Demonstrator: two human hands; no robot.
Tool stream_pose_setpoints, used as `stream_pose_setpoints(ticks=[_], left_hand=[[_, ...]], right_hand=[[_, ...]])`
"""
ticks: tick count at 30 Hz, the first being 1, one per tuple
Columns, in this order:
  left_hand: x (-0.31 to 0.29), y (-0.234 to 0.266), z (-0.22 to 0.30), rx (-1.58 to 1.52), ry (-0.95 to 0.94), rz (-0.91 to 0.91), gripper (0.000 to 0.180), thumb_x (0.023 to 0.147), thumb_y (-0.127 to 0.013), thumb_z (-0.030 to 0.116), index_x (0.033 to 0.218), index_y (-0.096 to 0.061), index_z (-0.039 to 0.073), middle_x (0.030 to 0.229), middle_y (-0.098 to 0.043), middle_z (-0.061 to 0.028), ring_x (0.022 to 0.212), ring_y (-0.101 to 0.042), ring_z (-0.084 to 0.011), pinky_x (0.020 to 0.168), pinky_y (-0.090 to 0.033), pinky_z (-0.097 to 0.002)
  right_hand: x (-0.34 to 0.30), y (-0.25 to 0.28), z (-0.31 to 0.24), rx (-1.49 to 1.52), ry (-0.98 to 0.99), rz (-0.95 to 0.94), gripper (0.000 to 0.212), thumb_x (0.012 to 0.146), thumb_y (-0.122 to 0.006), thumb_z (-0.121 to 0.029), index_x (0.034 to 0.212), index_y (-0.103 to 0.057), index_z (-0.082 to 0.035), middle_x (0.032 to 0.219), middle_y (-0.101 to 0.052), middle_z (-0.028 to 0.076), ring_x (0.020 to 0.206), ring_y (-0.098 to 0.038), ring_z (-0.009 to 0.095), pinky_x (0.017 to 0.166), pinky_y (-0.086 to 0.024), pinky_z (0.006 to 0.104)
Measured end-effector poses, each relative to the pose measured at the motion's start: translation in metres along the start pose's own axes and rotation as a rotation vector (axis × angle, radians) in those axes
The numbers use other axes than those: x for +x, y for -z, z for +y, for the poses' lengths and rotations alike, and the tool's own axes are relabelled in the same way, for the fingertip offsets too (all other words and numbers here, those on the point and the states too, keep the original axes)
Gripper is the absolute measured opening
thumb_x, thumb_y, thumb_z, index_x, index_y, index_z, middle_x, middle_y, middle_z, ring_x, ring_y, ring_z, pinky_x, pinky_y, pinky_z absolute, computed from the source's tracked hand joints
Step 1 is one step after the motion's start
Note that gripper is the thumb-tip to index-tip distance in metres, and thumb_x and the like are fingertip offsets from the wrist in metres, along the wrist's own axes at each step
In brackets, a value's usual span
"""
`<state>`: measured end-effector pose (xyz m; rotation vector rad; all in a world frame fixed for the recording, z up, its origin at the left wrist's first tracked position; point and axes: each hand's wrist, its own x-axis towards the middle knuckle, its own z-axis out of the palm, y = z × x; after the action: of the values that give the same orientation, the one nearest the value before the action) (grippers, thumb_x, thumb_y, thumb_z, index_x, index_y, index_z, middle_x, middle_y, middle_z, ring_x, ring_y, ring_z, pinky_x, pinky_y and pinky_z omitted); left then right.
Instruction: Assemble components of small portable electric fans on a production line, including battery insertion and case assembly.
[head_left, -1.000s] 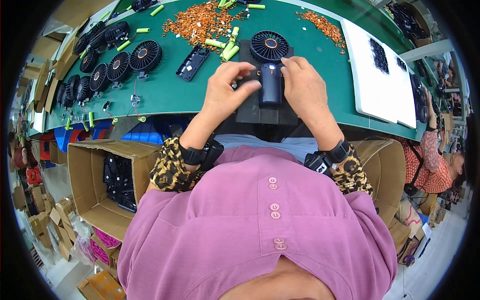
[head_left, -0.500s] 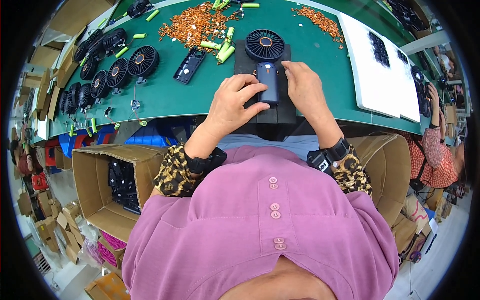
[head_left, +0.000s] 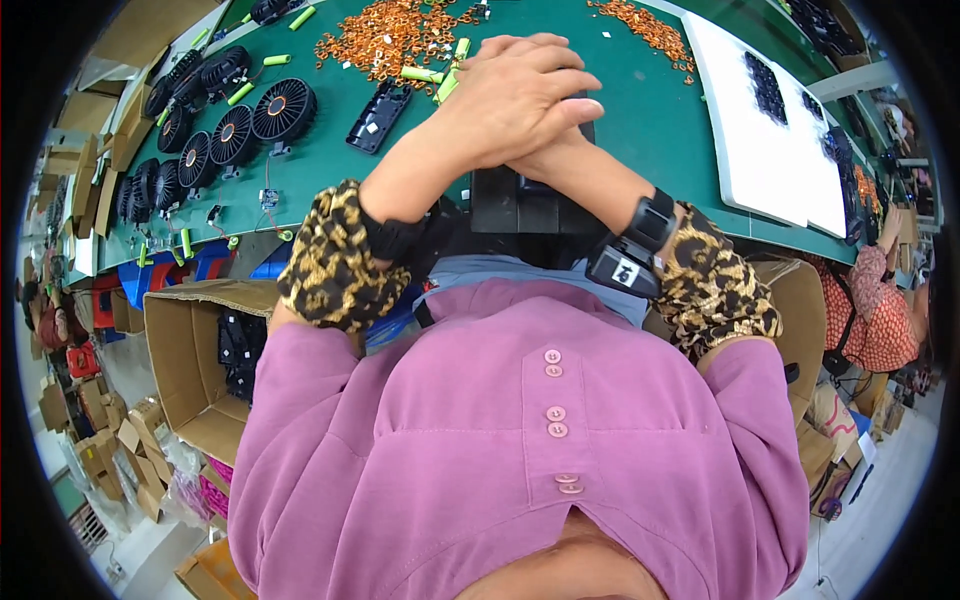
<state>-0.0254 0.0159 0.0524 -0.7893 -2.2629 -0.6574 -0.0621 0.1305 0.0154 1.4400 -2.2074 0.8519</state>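
Note:
My left hand (head_left: 520, 100) lies across the top of my right hand (head_left: 555, 158), its fingers stretched out to the right. Most of the right hand is covered, and its fingers cannot be made out. Both hands are over a black block (head_left: 502, 206) at the table's near edge. The handheld fan on that block is hidden under the hands and wrists. Left of the hands, an open black casing half (head_left: 378, 117) lies on the green table (head_left: 340, 190), with a small white piece inside.
Round black fan heads (head_left: 284, 109) stand in a row at the left, among green battery cells (head_left: 240, 94). A heap of orange rings (head_left: 385, 40) lies behind. On the right is a white foam board (head_left: 755, 150). Cardboard boxes (head_left: 185, 370) flank me; another person (head_left: 870, 310) sits far right.
My hands have come together over the fan, the left crossing onto the right. Before, they were apart, the left holding the fan's dark handle and the right beside it.

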Motion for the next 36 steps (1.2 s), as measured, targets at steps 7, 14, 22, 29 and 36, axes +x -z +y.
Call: stream_pose_setpoints(ticks=[7,14,22,29,36], left_hand=[[-0.006,-0.011,0.0,0.153,0.044,-0.264,0.041,0.084,-0.057,0.051,0.105,-0.069,0.018,0.115,-0.061,-0.006,0.124,-0.046,-0.028,0.106,-0.03,-0.0478],[-0.012,-0.022,-0.008,0.136,0.016,-0.172,0.041,0.084,-0.057,0.049,0.108,-0.069,0.017,0.114,-0.062,-0.0088,0.124,-0.046,-0.0294,0.106,-0.031,-0.0477],[-0.021,0.04,0.03,-0.044,0.227,0.046,0.046,0.073,-0.075,0.035,0.11,-0.06,0.01,0.108,-0.054,-0.0118,0.104,-0.052,-0.0322,0.089,-0.04,-0.0423],[-0.069,0.017,0.053,0.025,0.363,-0.315,0.054,0.069,-0.078,0.025,0.118,-0.057,0.014,0.109,-0.053,-0.0088,0.106,-0.051,-0.0288,0.087,-0.041,-0.0404],[-0.058,0.016,0.056,0.056,0.244,-0.21,0.046,0.074,-0.072,0.017,0.118,-0.059,0.014,0.106,-0.057,-0.0062,0.104,-0.054,-0.026,0.086,-0.04,-0.0392]], right_hand=[[0.008,0.002,-0.009,0.061,-0.074,0.006,0.052,0.076,-0.067,-0.016,0.123,-0.05,-0.004,0.12,-0.054,0.014,0.117,-0.047,0.029,0.101,-0.037,0.0413],[0.013,0.0,-0.012,0.114,-0.057,0.139,0.036,0.076,-0.064,-0.011,0.11,-0.057,-0.003,0.108,-0.058,0.015,0.108,-0.053,0.032,0.093,-0.043,0.0418],[0.011,0.02,0.052,-0.219,-0.3,0.154,0.032,0.088,-0.057,-0.026,0.111,-0.063,-0.003,0.112,-0.062,0.019,0.103,-0.055,0.037,0.09,-0.046,0.0445],[0.01,0.019,0.108,0.011,-0.451,-0.282,0.049,0.09,-0.053,-0.046,0.098,-0.067,0.0,0.105,-0.065,0.02,0.092,-0.06,0.037,0.08,-0.048,0.0419],[0.006,0.077,0.125,0.94,-0.981,-0.305,0.044,0.084,-0.069,-0.035,0.116,-0.054,-0.009,0.078,-0.061,0.001,0.06,-0.048,0.004,0.05,-0.033,0.0194]])
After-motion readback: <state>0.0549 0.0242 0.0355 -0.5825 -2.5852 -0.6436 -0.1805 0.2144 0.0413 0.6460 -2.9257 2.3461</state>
